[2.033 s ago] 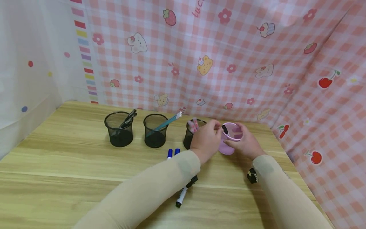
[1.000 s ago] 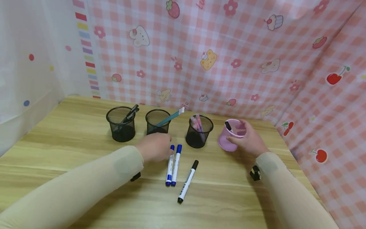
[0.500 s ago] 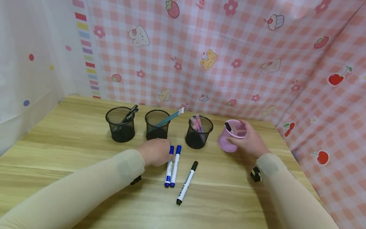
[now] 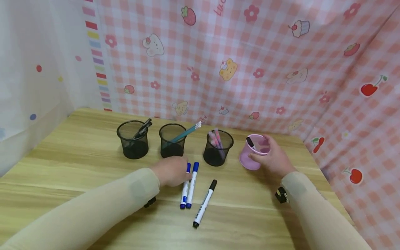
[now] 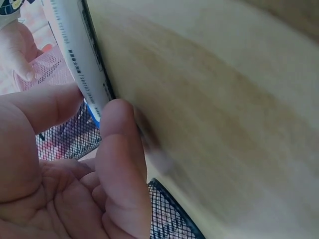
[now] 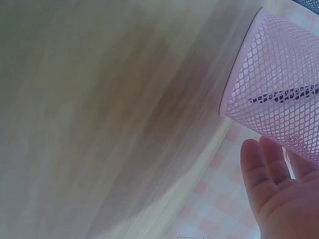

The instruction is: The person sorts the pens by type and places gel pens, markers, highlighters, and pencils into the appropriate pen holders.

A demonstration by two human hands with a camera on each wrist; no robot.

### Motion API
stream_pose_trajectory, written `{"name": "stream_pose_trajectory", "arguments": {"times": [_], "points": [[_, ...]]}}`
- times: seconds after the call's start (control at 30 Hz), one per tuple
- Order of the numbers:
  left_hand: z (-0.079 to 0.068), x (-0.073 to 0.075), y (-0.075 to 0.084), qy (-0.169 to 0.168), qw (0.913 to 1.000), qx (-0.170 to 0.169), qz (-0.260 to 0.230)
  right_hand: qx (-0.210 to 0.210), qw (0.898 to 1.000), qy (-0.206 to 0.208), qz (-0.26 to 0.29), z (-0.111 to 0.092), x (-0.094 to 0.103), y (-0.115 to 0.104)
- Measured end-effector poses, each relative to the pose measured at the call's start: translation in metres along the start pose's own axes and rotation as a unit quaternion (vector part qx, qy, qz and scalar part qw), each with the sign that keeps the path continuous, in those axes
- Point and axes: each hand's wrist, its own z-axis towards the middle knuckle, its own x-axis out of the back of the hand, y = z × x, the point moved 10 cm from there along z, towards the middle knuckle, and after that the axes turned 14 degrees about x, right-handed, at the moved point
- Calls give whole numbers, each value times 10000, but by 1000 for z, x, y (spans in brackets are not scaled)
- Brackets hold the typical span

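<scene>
My left hand point(image 4: 173, 171) is at the left one of two white markers with blue caps. In the left wrist view, thumb and forefinger pinch that marker point(image 5: 75, 47), which lies on the table in the head view. The second blue-capped marker point(image 4: 192, 185) lies right beside it. At the right, my right hand point(image 4: 277, 160) holds a pink mesh pen cup point(image 4: 248, 160) by its upper side, thumb in front and fingers behind. A black-capped marker point(image 4: 250, 142) leans inside this cup. The right wrist view shows several fingertips against the cup's mesh point(image 6: 279, 74).
Three black mesh cups stand in a row at the back: one with black pens point(image 4: 135, 150), one with teal pencils point(image 4: 172, 149), one with pink-patterned sticks point(image 4: 213, 157). A black-capped marker point(image 4: 204, 205) lies on the wooden table point(image 4: 243, 222). A checked curtain point(image 4: 200, 52) hangs behind.
Two seconds ago my left hand was at the pink cup's rim, by the black-capped marker. It has since moved left to the blue-capped markers. My right hand has stayed on the cup.
</scene>
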Motion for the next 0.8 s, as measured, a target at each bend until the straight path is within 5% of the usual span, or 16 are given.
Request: {"name": "stream_pose_trajectory", "arguments": {"times": [0.8], "points": [[6, 1, -5, -86, 9978, 81, -654, 44, 9999, 71, 61, 0, 1, -1]]}}
